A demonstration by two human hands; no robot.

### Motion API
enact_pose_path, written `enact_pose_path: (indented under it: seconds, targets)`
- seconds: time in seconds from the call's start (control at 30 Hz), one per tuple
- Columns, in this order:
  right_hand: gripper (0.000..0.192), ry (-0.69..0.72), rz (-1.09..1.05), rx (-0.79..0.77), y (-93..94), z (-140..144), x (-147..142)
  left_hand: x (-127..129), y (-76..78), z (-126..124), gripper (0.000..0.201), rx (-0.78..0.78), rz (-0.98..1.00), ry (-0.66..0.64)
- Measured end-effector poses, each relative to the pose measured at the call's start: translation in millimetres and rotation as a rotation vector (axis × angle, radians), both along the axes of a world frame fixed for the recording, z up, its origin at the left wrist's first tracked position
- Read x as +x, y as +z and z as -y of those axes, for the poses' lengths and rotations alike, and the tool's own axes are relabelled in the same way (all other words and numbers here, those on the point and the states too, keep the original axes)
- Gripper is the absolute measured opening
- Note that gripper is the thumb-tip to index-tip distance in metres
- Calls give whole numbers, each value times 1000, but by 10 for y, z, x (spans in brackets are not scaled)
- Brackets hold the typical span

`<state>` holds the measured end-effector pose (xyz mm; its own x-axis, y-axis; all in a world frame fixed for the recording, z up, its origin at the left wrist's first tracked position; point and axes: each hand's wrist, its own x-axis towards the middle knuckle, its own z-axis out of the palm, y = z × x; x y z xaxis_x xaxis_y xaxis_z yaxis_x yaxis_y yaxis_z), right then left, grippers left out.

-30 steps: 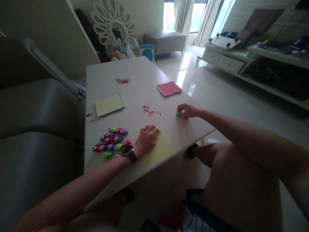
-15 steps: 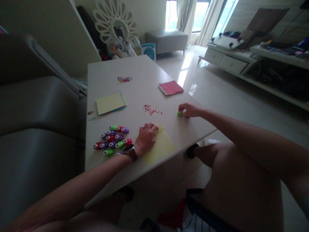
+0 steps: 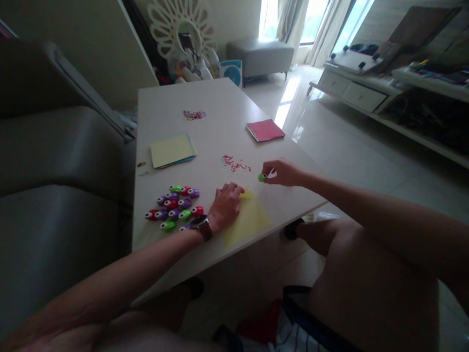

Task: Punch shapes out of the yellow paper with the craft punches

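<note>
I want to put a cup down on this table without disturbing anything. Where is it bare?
The far end of the table is bare beyond the small confetti pile, and so is the strip between the paper stack and the pink pad. The near edge is crowded: punches, left hand on the yellow sheet, right hand.

Right hand (image 3: 282, 172) pinches a green punch (image 3: 262, 177); left hand (image 3: 226, 205) rests on yellow paper (image 3: 247, 219)

green punch (image 3: 262, 177) half hidden (fingers), blurred
</note>
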<state>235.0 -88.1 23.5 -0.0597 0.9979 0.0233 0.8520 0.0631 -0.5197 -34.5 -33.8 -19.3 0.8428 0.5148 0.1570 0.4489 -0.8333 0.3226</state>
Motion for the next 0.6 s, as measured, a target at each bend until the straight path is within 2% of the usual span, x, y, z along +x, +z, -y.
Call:
enact_pose_path:
  seconds: [0.17, 0.6]
  targets:
    - [11, 108, 8, 40, -32, 0, -155, -1, 23, 11, 35, -8, -14, 4]
    - [12, 145, 93, 0, -57, 26, -278, 8, 15, 17, 34, 6, -6, -3]
